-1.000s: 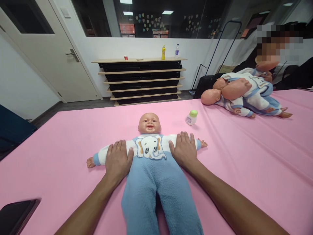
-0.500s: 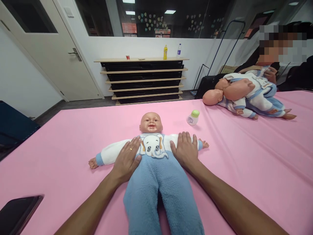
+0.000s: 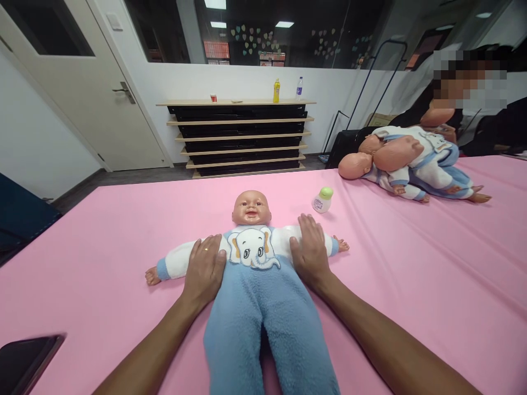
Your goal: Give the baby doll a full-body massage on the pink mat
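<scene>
A baby doll (image 3: 255, 285) lies on its back on the pink-covered table (image 3: 115, 236), head away from me and arms spread. It wears a blue and white fleece suit with an elephant on the chest. My left hand (image 3: 205, 271) lies flat, fingers outstretched, over the doll's upper sleeve on the left. On the other side, my right hand (image 3: 310, 249) rests open across the other sleeve near the shoulder. Neither hand grips anything. Beyond my right hand stands a small clear bottle with a green cap (image 3: 322, 200).
A phone (image 3: 28, 362) lies at the table's near left. More dolls (image 3: 411, 159) are piled at the far right, where a person (image 3: 448, 112) sits. Behind the table, a stack of boards (image 3: 242, 119) holds a yellow bottle (image 3: 276, 91) and a water bottle (image 3: 299, 88).
My left hand has slid outward from the doll's chest edge onto its sleeve. My right hand has turned slightly, its fingers now closer together. The view has shifted a little.
</scene>
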`<action>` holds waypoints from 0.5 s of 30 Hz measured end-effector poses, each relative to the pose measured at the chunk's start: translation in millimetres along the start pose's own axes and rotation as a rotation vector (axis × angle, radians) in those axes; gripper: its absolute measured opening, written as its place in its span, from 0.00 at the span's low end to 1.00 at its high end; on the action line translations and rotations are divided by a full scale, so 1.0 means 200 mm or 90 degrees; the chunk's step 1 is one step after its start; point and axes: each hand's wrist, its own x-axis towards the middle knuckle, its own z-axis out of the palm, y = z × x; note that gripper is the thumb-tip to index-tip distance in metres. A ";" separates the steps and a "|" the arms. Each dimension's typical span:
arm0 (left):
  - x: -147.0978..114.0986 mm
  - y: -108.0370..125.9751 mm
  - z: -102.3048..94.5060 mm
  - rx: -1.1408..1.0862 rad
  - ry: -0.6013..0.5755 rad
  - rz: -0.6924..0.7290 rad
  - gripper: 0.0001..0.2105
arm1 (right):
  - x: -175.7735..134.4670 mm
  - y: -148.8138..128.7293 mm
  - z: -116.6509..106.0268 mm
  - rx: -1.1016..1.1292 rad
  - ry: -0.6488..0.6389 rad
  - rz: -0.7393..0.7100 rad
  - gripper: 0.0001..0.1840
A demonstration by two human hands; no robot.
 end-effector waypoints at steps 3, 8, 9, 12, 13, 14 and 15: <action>-0.01 0.02 -0.02 -0.097 0.038 -0.021 0.26 | 0.00 -0.02 -0.02 0.143 -0.133 -0.178 0.36; -0.02 0.09 -0.06 -0.215 -0.010 0.085 0.30 | 0.01 -0.06 -0.01 0.123 -0.260 -0.201 0.38; -0.02 0.11 -0.07 -0.212 -0.048 0.117 0.31 | 0.01 -0.06 -0.01 0.114 -0.262 -0.194 0.38; -0.02 0.12 -0.06 -0.160 -0.128 0.148 0.32 | 0.01 -0.06 0.00 0.093 -0.267 -0.182 0.39; -0.03 0.11 -0.05 -0.140 -0.137 0.140 0.33 | 0.01 -0.07 0.00 0.086 -0.267 -0.179 0.40; -0.03 0.11 -0.04 -0.124 -0.140 0.129 0.34 | 0.01 -0.07 0.00 0.080 -0.267 -0.175 0.40; -0.03 0.10 -0.03 -0.112 -0.140 0.116 0.36 | 0.01 -0.07 0.00 0.075 -0.267 -0.169 0.40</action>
